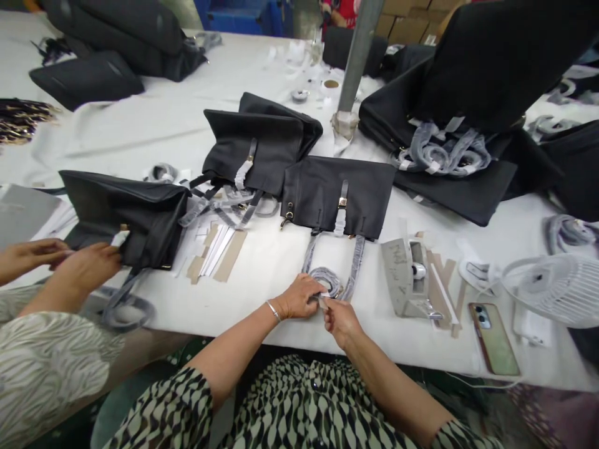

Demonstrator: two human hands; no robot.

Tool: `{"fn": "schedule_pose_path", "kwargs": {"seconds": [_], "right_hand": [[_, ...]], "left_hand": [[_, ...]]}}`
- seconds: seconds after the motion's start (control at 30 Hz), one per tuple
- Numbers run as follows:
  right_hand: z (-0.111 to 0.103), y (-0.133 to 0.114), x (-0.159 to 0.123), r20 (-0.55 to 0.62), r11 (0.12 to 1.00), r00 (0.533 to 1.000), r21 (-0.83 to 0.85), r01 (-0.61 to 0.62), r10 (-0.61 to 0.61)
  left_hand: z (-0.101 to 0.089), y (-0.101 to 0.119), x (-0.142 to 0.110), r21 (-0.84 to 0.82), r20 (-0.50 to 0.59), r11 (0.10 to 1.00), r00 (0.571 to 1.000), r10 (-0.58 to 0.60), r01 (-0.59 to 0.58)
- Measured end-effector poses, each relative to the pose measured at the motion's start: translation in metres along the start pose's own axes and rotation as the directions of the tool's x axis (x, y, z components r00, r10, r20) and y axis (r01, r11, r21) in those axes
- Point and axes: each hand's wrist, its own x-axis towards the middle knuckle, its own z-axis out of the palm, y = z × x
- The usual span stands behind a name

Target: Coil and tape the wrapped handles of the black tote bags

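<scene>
A black handbag [337, 194] lies flat on the white table [281, 262] in front of me, its wrapped grey handles [327, 277] pointing toward me. My left hand [299, 298] grips the looped end of the handles. My right hand [340, 319] pinches the wrapping at the same spot, touching the left hand. A silver bangle sits on my left wrist.
A co-worker's hands [79, 265] at the left work on another black bag [135, 215]. More black bags [262, 146] lie behind and at the right [468, 125]. Cardboard strips [219, 252], a tape dispenser [409, 277], a phone [493, 340], a white fan [556, 290] and a metal pole [355, 56] are nearby.
</scene>
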Motion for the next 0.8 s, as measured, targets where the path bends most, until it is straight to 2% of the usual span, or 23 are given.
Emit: {"fn": "schedule_pose_path", "kwargs": {"seconds": [0.2,0.27,0.3,0.33,0.37,0.43,0.47,0.5,0.53,0.6,0.67,0.73,0.8], "right_hand": [[-0.008,-0.006,0.005,0.088,0.99,0.996,-0.144,0.015,-0.003],[-0.016,-0.007,0.008,0.118,0.967,0.992,-0.245,0.073,-0.045],[-0.021,-0.009,0.01,0.125,0.936,0.986,-0.321,0.142,-0.107],[-0.027,-0.012,0.011,0.135,0.873,0.969,-0.421,0.244,-0.206],[-0.033,-0.016,0.013,0.153,0.764,0.929,-0.533,0.364,-0.336],[-0.043,-0.025,0.015,0.252,0.427,0.774,-0.715,0.553,-0.581],[-0.046,-0.029,0.016,0.324,0.255,0.692,-0.762,0.595,-0.645],[-0.048,-0.032,0.017,0.394,0.117,0.634,-0.784,0.609,-0.665],[-0.048,-0.034,0.018,0.456,0.011,0.606,-0.793,0.609,-0.652],[-0.046,-0.037,0.02,0.558,-0.144,0.6,-0.79,0.596,-0.573],[-0.041,-0.038,0.023,0.613,-0.251,0.604,-0.777,0.577,-0.51],[-0.037,-0.038,0.026,0.628,-0.295,0.606,-0.772,0.563,-0.487],[-0.034,-0.04,0.029,0.627,-0.297,0.609,-0.774,0.559,-0.486]], "left_hand": [[0.007,0.0,0.002,-0.021,-0.048,0.998,0.997,-0.062,0.061],[0.007,0.002,0.003,-0.046,-0.076,0.996,0.994,-0.084,0.08],[0.007,0.003,0.003,-0.059,-0.084,0.994,0.992,-0.097,0.092],[0.006,0.005,0.003,-0.069,-0.087,0.992,0.99,-0.108,0.102],[0.005,0.006,0.003,-0.075,-0.086,0.991,0.989,-0.117,0.11],[0.004,0.008,0.004,-0.076,-0.08,0.99,0.989,-0.122,0.116],[0.004,0.008,0.004,-0.074,-0.078,0.99,0.989,-0.122,0.116],[0.004,0.008,0.004,-0.072,-0.08,0.99,0.989,-0.124,0.118],[0.004,0.008,0.004,-0.069,-0.082,0.99,0.989,-0.126,0.121],[0.005,0.008,0.004,-0.062,-0.089,0.99,0.987,-0.134,0.128],[0.006,0.008,0.004,-0.052,-0.092,0.989,0.986,-0.141,0.137],[0.005,0.008,0.005,-0.044,-0.085,0.989,0.986,-0.144,0.141],[0.003,0.009,0.005,-0.038,-0.068,0.99,0.988,-0.14,0.137]]}}
